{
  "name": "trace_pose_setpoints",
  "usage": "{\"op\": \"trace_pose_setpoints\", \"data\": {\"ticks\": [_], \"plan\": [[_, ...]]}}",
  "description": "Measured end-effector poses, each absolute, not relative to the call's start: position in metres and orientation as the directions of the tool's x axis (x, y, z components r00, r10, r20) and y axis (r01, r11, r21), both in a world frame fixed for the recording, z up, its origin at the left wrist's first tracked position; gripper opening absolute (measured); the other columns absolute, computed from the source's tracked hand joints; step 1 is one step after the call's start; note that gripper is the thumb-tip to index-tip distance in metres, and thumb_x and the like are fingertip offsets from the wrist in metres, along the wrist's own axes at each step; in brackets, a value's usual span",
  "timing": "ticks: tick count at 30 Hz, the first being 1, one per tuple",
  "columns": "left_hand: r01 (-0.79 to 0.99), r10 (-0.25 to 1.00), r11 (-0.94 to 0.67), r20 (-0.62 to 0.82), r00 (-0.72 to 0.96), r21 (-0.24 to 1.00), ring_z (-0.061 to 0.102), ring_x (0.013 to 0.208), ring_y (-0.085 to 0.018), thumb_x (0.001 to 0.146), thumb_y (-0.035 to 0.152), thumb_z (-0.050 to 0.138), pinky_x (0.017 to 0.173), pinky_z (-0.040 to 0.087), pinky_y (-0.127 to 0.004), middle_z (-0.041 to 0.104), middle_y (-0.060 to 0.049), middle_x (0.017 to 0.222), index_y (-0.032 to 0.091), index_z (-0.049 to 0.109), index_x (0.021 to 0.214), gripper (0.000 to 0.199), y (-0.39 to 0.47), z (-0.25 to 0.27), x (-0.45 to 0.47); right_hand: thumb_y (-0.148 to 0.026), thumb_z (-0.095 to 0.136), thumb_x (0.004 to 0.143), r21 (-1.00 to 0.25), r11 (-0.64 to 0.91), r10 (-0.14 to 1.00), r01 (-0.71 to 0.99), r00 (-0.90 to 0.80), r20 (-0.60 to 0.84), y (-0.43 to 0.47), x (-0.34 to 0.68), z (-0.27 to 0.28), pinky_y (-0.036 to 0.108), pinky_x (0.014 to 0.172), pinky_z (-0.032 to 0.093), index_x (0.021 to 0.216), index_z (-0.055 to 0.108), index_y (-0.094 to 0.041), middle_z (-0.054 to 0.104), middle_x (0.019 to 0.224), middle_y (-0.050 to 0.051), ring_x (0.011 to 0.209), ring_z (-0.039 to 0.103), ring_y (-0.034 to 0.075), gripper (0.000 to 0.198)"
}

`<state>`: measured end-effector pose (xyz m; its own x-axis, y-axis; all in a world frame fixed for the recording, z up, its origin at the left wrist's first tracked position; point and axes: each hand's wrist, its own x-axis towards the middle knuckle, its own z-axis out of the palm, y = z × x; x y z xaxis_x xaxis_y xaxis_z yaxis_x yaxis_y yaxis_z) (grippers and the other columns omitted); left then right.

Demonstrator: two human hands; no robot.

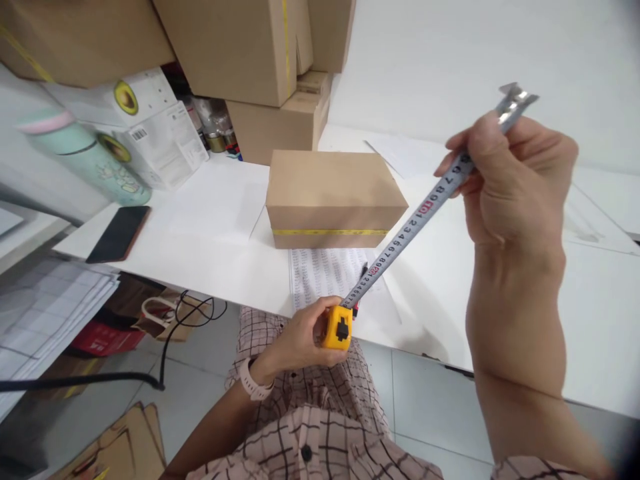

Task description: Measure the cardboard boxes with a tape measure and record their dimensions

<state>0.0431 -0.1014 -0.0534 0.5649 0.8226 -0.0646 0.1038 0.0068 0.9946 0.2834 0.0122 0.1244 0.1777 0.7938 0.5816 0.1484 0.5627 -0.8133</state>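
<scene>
My left hand (305, 337) is closed around the yellow case of a tape measure (339, 327), low at the table's front edge. The blade, with black and red numbers, is drawn out slantwise up to the right. Near its metal end hook, my right hand (515, 173) pinches the blade between thumb and fingers. Behind the blade, a closed brown cardboard box (333, 180) with a yellow strip along its side rests on the table. A printed sheet (315, 277) lies partly under the box, and a pen (364, 270) is partly hidden behind the blade.
On the white table (220, 250) a dark phone (119, 235) lies at the left, beside a mint green bottle (95, 160) and a white avocado-print box (155, 140). Large cardboard boxes (235, 47) are stacked at the back. A black cable (163, 360) hangs at the lower left.
</scene>
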Motion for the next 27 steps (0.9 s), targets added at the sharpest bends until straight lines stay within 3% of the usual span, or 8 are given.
{"op": "trace_pose_setpoints", "data": {"ticks": [5, 9, 13, 17, 21, 24, 27], "plan": [[-0.010, 0.870, 0.037, -0.027, 0.493, 0.999, 0.060, 0.108, -0.024, 0.067, 0.027, 0.088, 0.089, 0.053, -0.040, 0.054, -0.009, 0.129, 0.033, 0.024, 0.151, 0.105, -0.104, -0.067, 0.044, -0.042, 0.081, 0.079, -0.918, 0.374, 0.900, 0.134, 0.185, 0.394, -0.019, 0.269, 0.063, 0.026, 0.043, 0.045, 0.071, 0.072, -0.019, 0.065, 0.058, -0.002, 0.046, 0.055, 0.009, 0.026], [-0.072, 0.892, 0.050, -0.012, 0.452, 0.996, 0.060, 0.108, -0.023, 0.069, 0.024, 0.086, 0.094, 0.051, -0.043, 0.053, -0.009, 0.127, 0.031, 0.027, 0.144, 0.096, -0.102, -0.068, 0.047, -0.054, 0.080, 0.075, -0.986, 0.099, 0.995, 0.131, 0.008, 0.101, -0.046, 0.245, 0.001, 0.027, 0.047, 0.047, 0.059, 0.061, -0.020, 0.059, 0.053, -0.003, 0.048, 0.055, 0.012, 0.042], [-0.074, 0.895, 0.043, -0.005, 0.446, 0.996, 0.061, 0.110, -0.025, 0.073, 0.024, 0.083, 0.097, 0.050, -0.045, 0.055, -0.009, 0.125, 0.029, 0.028, 0.140, 0.087, -0.103, -0.065, 0.048, -0.062, 0.068, 0.082, -0.969, -0.015, 0.999, 0.248, -0.024, -0.022, -0.063, 0.245, -0.031, 0.027, 0.053, 0.043, 0.059, 0.057, -0.020, 0.060, 0.056, 0.000, 0.053, 0.055, 0.012, 0.050], [-0.072, 0.904, -0.018, 0.047, 0.425, 0.997, 0.063, 0.106, -0.023, 0.076, 0.025, 0.080, 0.094, 0.053, -0.043, 0.058, -0.009, 0.121, 0.028, 0.027, 0.140, 0.083, -0.101, -0.066, 0.047, -0.066, 0.049, 0.092, -0.784, -0.058, 0.988, 0.619, 0.147, 0.043, -0.064, 0.263, -0.045, 0.027, 0.055, 0.035, 0.064, 0.052, -0.021, 0.056, 0.057, 0.000, 0.055, 0.049, 0.013, 0.053], [0.099, 0.921, -0.297, 0.257, 0.294, 0.950, 0.060, 0.114, -0.024, 0.079, 0.029, 0.079, 0.098, 0.052, -0.043, 0.056, -0.010, 0.130, 0.029, 0.029, 0.142, 0.080, -0.081, -0.061, 0.043, -0.067, 0.055, 0.087, -0.487, -0.106, 0.991, 0.867, 0.134, 0.024, -0.062, 0.269, -0.054, 0.028, 0.057, 0.031, 0.097, 0.056, -0.022, 0.065, 0.071, 0.001, 0.062, 0.056, 0.018, 0.046], [0.395, 0.856, -0.517, 0.458, 0.239, 0.760, 0.057, 0.122, -0.027, 0.079, 0.024, 0.078, 0.104, 0.048, -0.046, 0.054, -0.011, 0.137, 0.027, 0.036, 0.140, 0.074, -0.055, -0.052, 0.039, -0.063, 0.053, 0.089, -0.365, -0.071, 0.997, 0.928, 0.079, 0.006, -0.062, 0.267, -0.056, 0.028, 0.058, 0.031, 0.114, 0.053, -0.021, 0.068, 0.081, 0.005, 0.069, 0.060, 0.022, 0.049], [0.603, 0.801, -0.578, 0.522, 0.292, 0.550, 0.056, 0.122, -0.029, 0.080, 0.015, 0.073, 0.103, 0.049, -0.045, 0.056, -0.011, 0.135, 0.023, 0.041, 0.139, 0.067, -0.031, -0.050, 0.038, -0.044, 0.046, 0.094, -0.322, -0.017, 1.000, 0.947, 0.018, -0.002, -0.061, 0.267, -0.055, 0.029, 0.057, 0.032, 0.121, 0.052, -0.021, 0.070, 0.084, 0.006, 0.067, 0.060, 0.022, 0.037]]}}
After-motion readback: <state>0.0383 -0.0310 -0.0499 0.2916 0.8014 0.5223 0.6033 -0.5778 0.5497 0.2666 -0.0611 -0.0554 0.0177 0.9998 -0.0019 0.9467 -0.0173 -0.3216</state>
